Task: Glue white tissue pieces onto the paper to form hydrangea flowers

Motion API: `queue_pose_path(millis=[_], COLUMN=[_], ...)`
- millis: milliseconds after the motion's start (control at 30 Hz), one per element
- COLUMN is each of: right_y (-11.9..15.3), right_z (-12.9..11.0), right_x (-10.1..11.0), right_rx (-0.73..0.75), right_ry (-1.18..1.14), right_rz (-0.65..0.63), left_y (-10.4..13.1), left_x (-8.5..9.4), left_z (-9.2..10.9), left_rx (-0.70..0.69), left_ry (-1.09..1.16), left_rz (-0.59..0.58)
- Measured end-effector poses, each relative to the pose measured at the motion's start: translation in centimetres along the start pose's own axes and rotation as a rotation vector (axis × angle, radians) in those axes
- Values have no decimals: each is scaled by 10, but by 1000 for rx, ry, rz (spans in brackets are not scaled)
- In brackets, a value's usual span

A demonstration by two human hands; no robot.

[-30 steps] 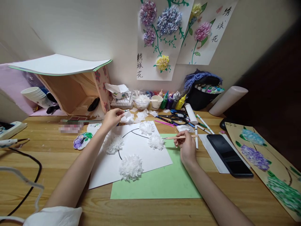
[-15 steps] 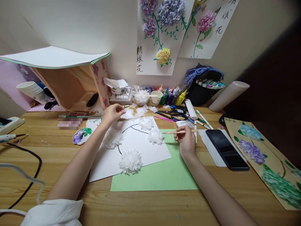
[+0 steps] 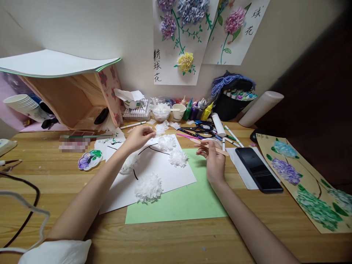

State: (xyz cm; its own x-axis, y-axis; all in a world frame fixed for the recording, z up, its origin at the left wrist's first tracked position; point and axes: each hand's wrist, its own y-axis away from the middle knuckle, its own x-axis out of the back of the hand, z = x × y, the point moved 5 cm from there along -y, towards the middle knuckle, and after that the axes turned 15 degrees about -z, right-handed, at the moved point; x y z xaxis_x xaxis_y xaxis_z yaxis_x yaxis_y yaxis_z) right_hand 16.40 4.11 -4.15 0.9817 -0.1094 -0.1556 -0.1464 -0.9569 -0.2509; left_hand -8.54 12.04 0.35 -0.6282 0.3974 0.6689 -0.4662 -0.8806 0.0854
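My left hand is closed in a pinch over the top edge of the white sheet; whatever its fingertips hold is too small to make out. Fluffy white paper flowers sit on that sheet among curved black lines. Under it, a green sheet shows at the front and right. My right hand, above the green sheet's right side, grips a flat wooden stick that slants across its fingers. White paper pieces lie just behind my left hand.
Scissors, pens and a white tube lie behind my right hand. Paint bottles, a paper cup and a bowl stand at the back. A phone rests at right, a painted flower picture beyond it.
The view has shifted slightly. My left hand has moved right, toward the back flower, and a pen now shows on the table behind it. In my right hand the stick has turned to another slant.
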Motion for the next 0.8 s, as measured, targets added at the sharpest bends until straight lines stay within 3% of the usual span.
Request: queue_pose_path(millis=[167,300,533,800], right_y=[11,18,24,21], right_z=[-14,-14,-11,-11], right_x=[-24,-35,-36,-34], right_rx=[81,95,121,28], right_ry=[128,273,367,290], right_rz=[-240,-355,-346,-330], left_y=[8,16,17,20], left_x=[-38,-57,-69,-72], left_z=[29,45,45,57], left_rx=[-19,-48,-86,-108], left_ry=[150,161,100,74], left_rz=[-263,-363,-429,-328])
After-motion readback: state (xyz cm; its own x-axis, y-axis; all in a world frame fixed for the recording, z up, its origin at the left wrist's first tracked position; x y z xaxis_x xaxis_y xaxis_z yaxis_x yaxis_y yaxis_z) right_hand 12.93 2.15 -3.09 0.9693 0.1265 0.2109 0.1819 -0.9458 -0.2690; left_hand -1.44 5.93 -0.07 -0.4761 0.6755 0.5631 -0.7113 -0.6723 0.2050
